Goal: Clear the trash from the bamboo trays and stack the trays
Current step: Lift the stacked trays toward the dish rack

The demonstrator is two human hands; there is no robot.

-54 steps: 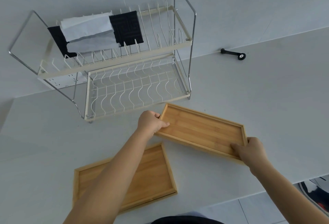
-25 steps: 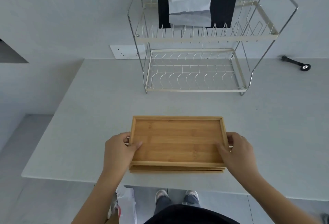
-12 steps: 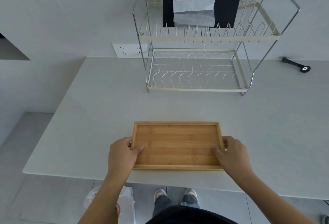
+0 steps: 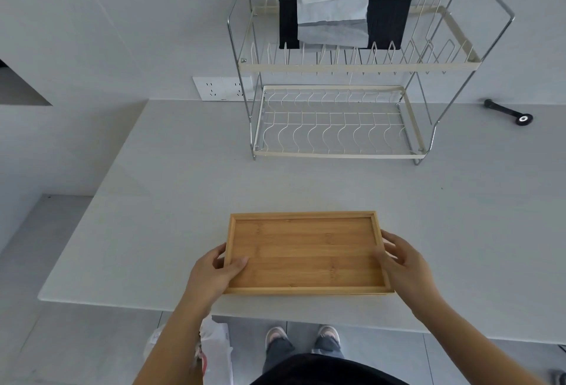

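The top bamboo tray lies flat near the front edge of the white table, and nothing lies in it. Only a thin sliver of a second tray shows beneath it at the front right. My left hand clasps the left rim, thumb inside the tray. My right hand holds the right rim, thumb on the rim and fingers spread along the side.
A two-tier wire dish rack stands at the back of the table, with black and white cloths on its top tier. A black handled tool lies at the far right. A white plastic bag sits on the floor below the table's edge.
The tray I carried from the right came down onto the other tray and now rests squarely on it. My right fingers have loosened a little on the rim.
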